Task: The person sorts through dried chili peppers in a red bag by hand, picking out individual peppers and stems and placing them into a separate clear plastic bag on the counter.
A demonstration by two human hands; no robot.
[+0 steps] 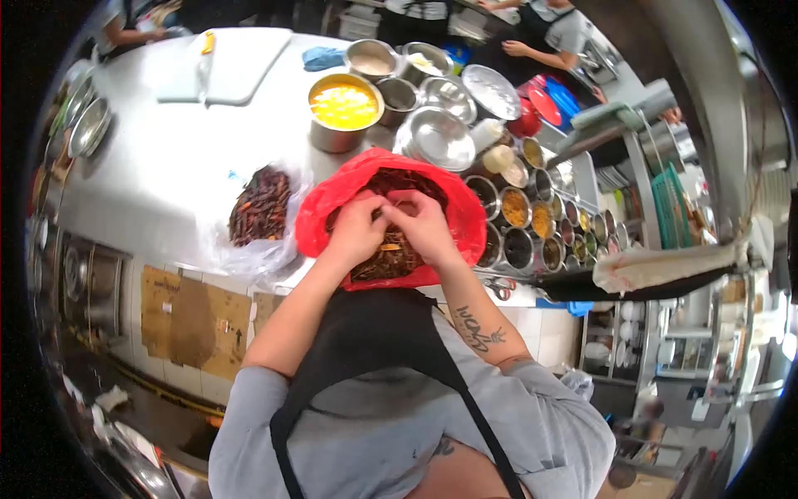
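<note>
A red plastic bag [312, 218] stands open at the near edge of the steel table, filled with dark brown-red dried pieces that look like dried chilies [386, 264]. Over its mouth, my left hand [359, 226] and my right hand [420, 223] meet with fingertips pinched together. Whatever is between the fingers is too small and hidden to make out. To the left, a clear plastic bag [264, 259] lies opened around a heap of dark red dried chilies [259, 208].
Beyond the red bag stand a pot of yellow liquid [345, 104] and several steel bowls [436, 137]. Rows of containers [515, 208] line the right side. A white cutting board [241, 66] with a yellow-handled knife [204, 66] lies far left. Other people [553, 37] stand across the table.
</note>
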